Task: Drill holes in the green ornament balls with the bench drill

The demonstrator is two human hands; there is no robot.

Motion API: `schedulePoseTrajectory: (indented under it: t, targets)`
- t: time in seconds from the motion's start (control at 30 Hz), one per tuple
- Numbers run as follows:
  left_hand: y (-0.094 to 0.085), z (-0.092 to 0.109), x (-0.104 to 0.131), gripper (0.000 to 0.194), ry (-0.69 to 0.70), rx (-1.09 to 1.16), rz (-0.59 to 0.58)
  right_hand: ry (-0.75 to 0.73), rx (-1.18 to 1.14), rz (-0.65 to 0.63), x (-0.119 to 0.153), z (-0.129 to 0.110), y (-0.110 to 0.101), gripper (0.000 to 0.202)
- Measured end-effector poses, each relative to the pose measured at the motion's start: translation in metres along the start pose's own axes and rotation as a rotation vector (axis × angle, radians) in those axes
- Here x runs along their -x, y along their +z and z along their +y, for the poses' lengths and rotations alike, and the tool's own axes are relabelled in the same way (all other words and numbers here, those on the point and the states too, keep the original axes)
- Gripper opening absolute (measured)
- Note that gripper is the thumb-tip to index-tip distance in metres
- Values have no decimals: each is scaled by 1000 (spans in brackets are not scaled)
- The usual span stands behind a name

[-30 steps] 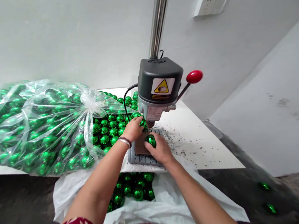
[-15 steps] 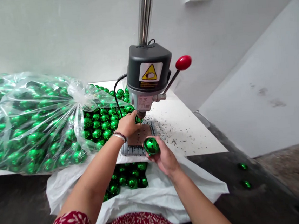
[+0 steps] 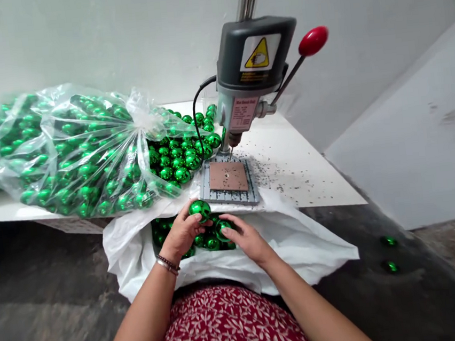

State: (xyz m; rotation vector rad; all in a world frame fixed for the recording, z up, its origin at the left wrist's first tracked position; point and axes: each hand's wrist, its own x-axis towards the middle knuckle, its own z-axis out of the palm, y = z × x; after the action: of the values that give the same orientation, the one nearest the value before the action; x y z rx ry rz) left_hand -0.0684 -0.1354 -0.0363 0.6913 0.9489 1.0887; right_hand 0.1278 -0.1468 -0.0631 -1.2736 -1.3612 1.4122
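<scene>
My left hand (image 3: 185,231) is closed around a shiny green ball (image 3: 200,210), held over the mouth of a white sack (image 3: 299,246). To its right, my right hand (image 3: 245,236) has its thumb and fingers on another green ball (image 3: 224,230). More green balls (image 3: 208,241) lie in the sack under both hands. Beyond them stands a small bench drill (image 3: 259,55) with a red-knobbed lever (image 3: 313,41). A brown square board (image 3: 228,177) with a hole rests on its grooved base (image 3: 230,196); no ball sits there.
A clear plastic bag (image 3: 76,153) full of green balls covers the left of the white table (image 3: 303,168). Loose green balls (image 3: 178,162) are heaped between bag and drill. Dark shavings are scattered right of the base. Several balls (image 3: 389,240) lie on the floor at right.
My left hand has come back from under the drill to the sack with a ball. My right hand has lowered its ball toward the sack opening. The view has shifted.
</scene>
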Motion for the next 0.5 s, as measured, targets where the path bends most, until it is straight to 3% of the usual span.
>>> schedulePoseTrajectory:
  t: [0.13, 0.3, 0.4, 0.5]
  targets:
    - [-4, -9, 14, 78, -12, 126, 25, 48, -49, -36, 13, 1, 2, 55]
    - [-8, -12, 25, 78, 2, 207, 52, 38, -116, 29, 24, -3, 8, 53]
    - [-10, -15, 29, 74, 13, 256, 51, 66, -131, 76, 26, -3, 13, 54]
    - [-9, -19, 30, 58, 1, 341, 59, 115, -81, 102, 23, -1, 18, 56]
